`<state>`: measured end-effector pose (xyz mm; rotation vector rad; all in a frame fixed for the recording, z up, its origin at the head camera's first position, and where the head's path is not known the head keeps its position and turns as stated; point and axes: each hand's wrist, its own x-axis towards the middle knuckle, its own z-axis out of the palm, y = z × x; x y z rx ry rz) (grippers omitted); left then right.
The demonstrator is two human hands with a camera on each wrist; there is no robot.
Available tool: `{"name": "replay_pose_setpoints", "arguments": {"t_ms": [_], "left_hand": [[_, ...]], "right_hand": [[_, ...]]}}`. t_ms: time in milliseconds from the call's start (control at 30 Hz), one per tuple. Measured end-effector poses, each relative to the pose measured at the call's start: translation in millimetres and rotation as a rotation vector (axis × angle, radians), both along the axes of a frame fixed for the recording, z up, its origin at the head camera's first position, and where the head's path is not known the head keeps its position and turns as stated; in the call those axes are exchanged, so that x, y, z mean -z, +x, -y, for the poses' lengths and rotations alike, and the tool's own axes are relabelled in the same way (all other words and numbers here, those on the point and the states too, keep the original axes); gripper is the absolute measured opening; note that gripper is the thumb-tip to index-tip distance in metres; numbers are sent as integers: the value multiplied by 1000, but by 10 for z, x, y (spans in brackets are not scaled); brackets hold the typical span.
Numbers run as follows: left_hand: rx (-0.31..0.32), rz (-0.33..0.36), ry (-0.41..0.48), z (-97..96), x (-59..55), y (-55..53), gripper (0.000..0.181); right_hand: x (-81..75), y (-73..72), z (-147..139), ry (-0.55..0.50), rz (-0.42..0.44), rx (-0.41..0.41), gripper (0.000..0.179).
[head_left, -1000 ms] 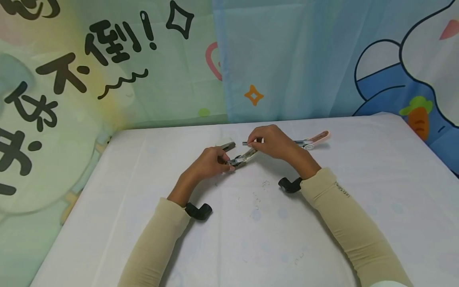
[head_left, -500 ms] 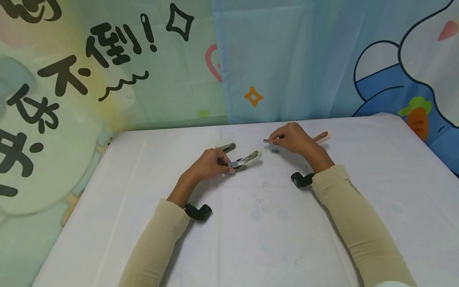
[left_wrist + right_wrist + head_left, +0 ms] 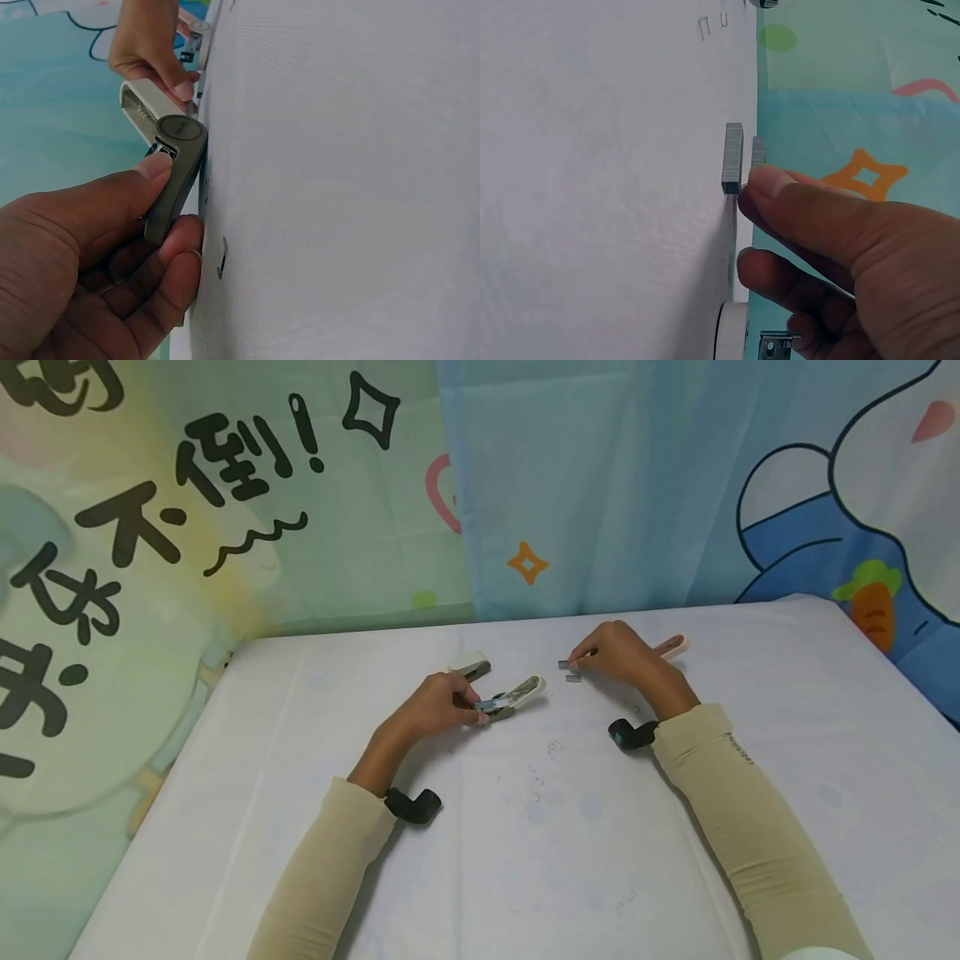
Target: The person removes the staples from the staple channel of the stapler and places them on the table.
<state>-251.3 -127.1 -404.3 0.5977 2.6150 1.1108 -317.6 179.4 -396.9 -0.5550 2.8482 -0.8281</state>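
Observation:
My left hand grips the near end of a white and olive-grey stapler whose top is swung up from its base. In the left wrist view the thumb presses on the stapler's metal part, with the fingertips close under the base. Between thumb and forefinger, my right hand pinches a strip of staples low over the white cloth. A second staple strip lies on the cloth right beside it. Part of the pinched strip is hidden by the fingertips.
Behind my left hand lies another white and grey stapler. A pink-handled stapler lies beyond my right hand, partly covered by it. Several loose staples are scattered over the white tablecloth. Printed curtains hang at the table's back edge.
My right hand has moved right, away from the stapler, with the staple strip, then lowered it toward the cloth beside the other strip. The left hand keeps holding the stapler in place.

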Motion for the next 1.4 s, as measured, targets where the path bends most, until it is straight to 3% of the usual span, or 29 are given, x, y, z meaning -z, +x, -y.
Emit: {"name": "replay_pose_setpoints", "arguments": {"t_ms": [200, 333, 400, 467, 567, 633, 867, 1067, 1400], "left_hand": [[0, -3, 7, 5, 16, -1, 24], [2, -7, 10, 0, 20, 4, 24], [2, -14, 14, -17, 18, 6, 23], [8, -20, 28, -54, 23, 3, 21], [27, -39, 51, -149, 45, -13, 20], [46, -51, 64, -230, 57, -22, 19], [50, -77, 46, -581, 40, -33, 19], [85, -122, -14, -990, -3, -65, 22], [79, -206, -103, -1633, -5, -42, 23]], "right_hand": [[-21, 13, -15, -9, 0, 1, 13], [-98, 67, -10, -96, 4, 7, 16], [-153, 97, -3, -156, 44, -44, 22], [-212, 134, 5, -193, 112, -147, 31], [-286, 172, 22, -190, 238, -306, 38], [-328, 192, 29, -161, 282, -350, 36], [-498, 235, -148, -39, 296, -272, 25], [-599, 249, -526, -27, 356, -218, 26], [-621, 334, -1107, 34, 360, -42, 34]]}}
